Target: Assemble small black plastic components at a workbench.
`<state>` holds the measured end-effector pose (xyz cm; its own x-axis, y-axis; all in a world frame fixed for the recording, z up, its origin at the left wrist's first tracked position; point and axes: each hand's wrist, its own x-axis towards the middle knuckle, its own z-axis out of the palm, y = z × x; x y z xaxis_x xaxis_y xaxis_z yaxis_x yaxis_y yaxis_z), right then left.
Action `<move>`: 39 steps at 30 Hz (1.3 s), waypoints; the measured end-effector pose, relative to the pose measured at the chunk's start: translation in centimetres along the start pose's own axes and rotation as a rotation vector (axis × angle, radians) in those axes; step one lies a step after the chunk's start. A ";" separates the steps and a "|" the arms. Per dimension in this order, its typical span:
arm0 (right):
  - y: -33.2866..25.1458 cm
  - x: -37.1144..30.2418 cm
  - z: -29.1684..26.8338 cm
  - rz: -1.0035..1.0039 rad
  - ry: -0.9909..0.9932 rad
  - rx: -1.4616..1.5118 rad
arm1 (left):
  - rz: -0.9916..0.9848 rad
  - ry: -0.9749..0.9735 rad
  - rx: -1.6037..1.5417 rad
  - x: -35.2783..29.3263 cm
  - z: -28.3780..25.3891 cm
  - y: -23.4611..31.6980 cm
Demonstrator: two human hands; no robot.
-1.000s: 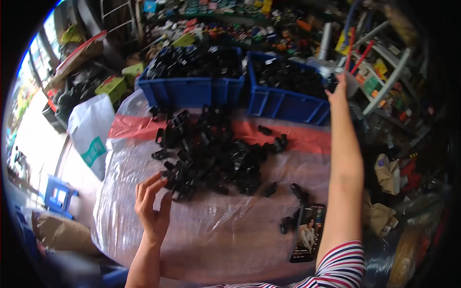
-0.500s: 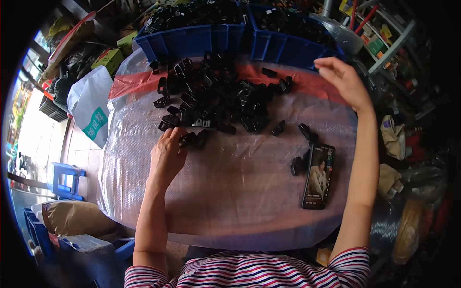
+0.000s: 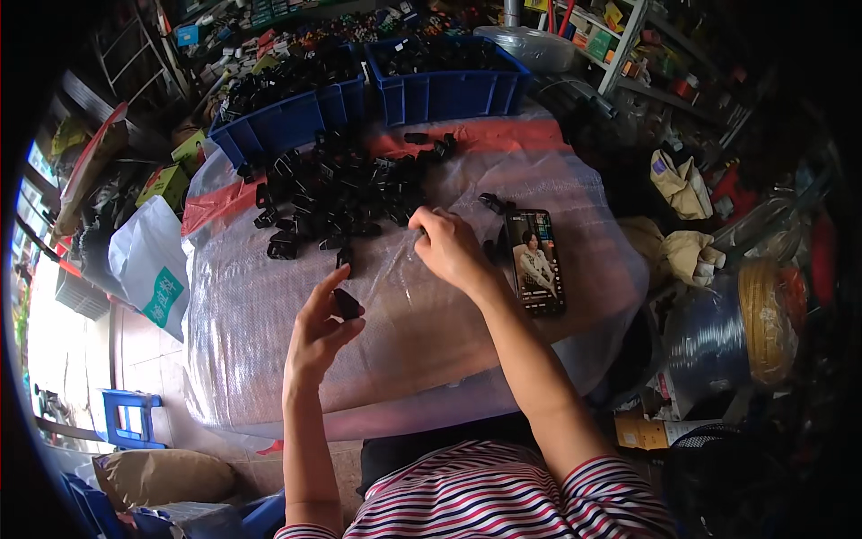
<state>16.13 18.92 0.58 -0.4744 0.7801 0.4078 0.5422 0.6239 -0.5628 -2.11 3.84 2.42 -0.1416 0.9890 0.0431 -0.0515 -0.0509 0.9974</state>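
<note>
My left hand (image 3: pixel 316 337) is raised over the near left of the plastic-wrapped work surface (image 3: pixel 431 350). A small black plastic piece (image 3: pixel 347 305) is held between its thumb and fingers. To the right, my right hand (image 3: pixel 446 249) is curled with its fingertips pressed together by the near edge of a heap of black plastic parts (image 3: pixel 337 193). A dark spot shows at those fingertips, too small to name. Right of that hand lies a phone (image 3: pixel 535 263) with a lit screen showing a person.
Two blue bins (image 3: pixel 449 97) full of black parts stand along the far edge. A white bag (image 3: pixel 148 265) leans at the left, near a blue stool (image 3: pixel 130 418). At the right are crumpled brown paper (image 3: pixel 680 184) and a wrapped roll (image 3: pixel 718 319).
My right hand has come from beside the far right bin to the near edge of the heap. My left hand has drawn back from the heap with a black piece. The view has shifted.
</note>
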 end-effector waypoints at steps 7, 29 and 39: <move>-4.3 -8.6 0.1 -0.116 0.044 0.209 | -0.041 0.112 -0.147 -1.1 1.6 -1.2; -4.9 -11.0 -2.1 -0.062 0.149 0.477 | -0.182 -0.197 -0.243 -1.7 4.9 -2.7; -4.4 -10.5 -1.4 -0.194 0.178 0.383 | -0.158 -0.065 -0.295 -2.3 6.2 -2.7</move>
<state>19.69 8.06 -0.28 -0.3970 0.6674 0.6301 0.1439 0.7232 -0.6754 4.44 2.59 0.02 -0.0461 0.9942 -0.0971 -0.3533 0.0747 0.9325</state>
